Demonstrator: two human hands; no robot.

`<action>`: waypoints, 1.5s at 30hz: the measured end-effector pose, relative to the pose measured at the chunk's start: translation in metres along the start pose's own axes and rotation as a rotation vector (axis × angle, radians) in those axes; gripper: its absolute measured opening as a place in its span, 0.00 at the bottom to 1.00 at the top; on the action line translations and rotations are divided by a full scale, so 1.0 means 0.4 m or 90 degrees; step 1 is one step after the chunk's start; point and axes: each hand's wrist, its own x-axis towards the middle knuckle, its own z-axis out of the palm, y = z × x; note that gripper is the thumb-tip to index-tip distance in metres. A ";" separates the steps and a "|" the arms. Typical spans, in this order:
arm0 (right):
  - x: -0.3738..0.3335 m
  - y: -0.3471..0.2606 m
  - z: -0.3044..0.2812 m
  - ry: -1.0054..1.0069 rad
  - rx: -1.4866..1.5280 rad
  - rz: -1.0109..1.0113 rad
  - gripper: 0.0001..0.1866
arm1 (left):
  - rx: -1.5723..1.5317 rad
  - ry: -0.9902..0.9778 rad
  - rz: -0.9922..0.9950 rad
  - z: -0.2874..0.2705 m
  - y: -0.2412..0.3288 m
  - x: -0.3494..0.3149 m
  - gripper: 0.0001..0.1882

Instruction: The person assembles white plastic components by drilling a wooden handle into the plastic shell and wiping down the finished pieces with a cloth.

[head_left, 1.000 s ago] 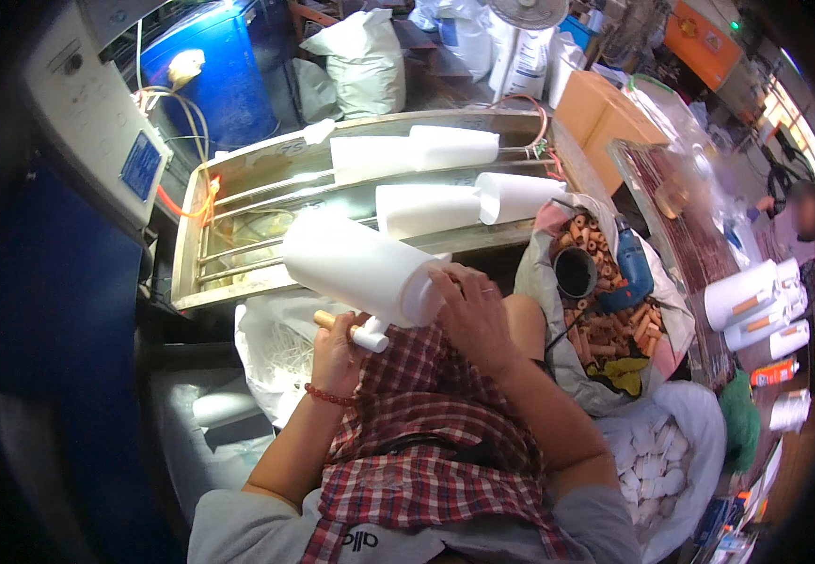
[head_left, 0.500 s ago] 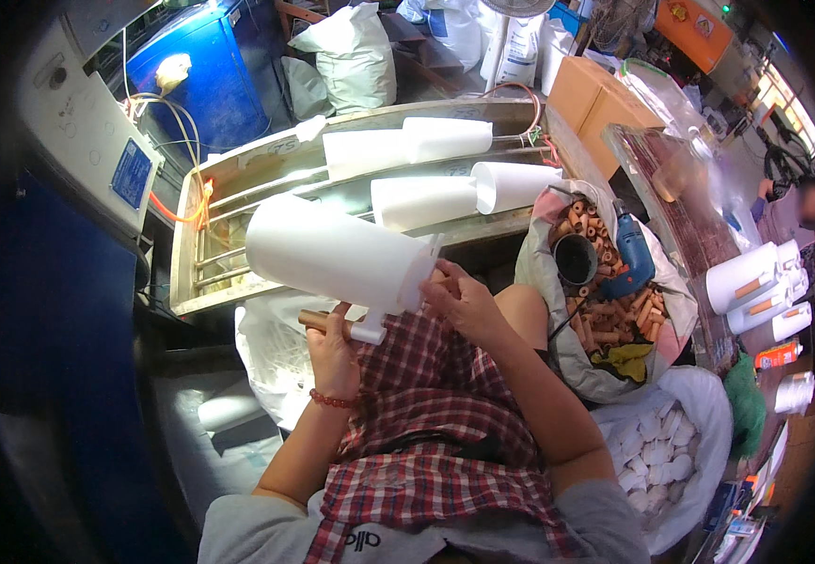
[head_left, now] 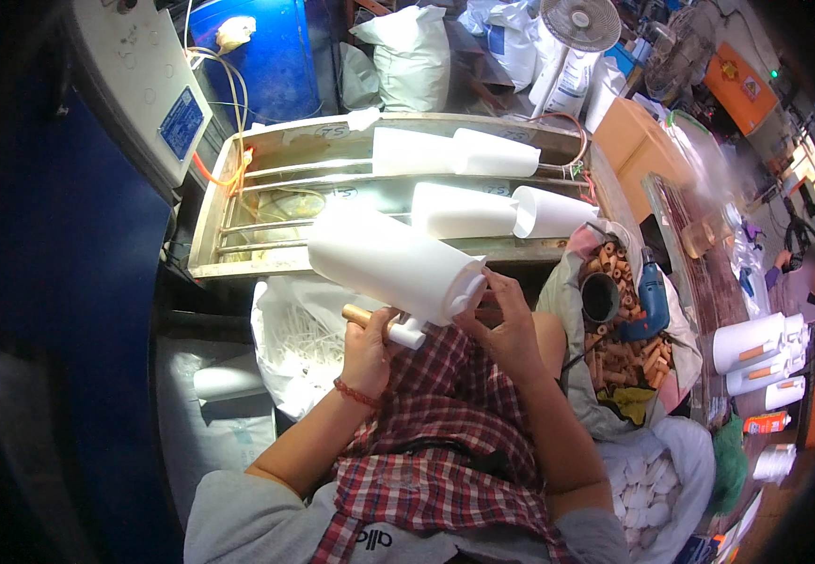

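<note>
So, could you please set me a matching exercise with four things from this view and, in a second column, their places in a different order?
Things:
1. Drill
2. Left hand
3. Fan
4. Right hand

Places:
A. At the right end of the white cylinder
B. Beyond the trough
C. Among the wooden pieces in the sack
D. Around the wooden handle

Right pairs: 1-C, 2-D, 3-B, 4-A.
</note>
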 end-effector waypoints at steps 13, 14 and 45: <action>0.050 -0.007 -0.033 -0.093 -0.428 -0.505 0.30 | -0.054 -0.027 -0.038 -0.017 0.031 -0.001 0.13; 0.054 -0.006 -0.036 -0.089 -0.426 -0.497 0.29 | -0.063 -0.022 -0.038 -0.018 0.029 0.001 0.13; -0.197 -0.005 -0.026 -0.182 0.637 0.471 0.19 | 0.194 -0.307 0.132 0.054 0.033 0.077 0.12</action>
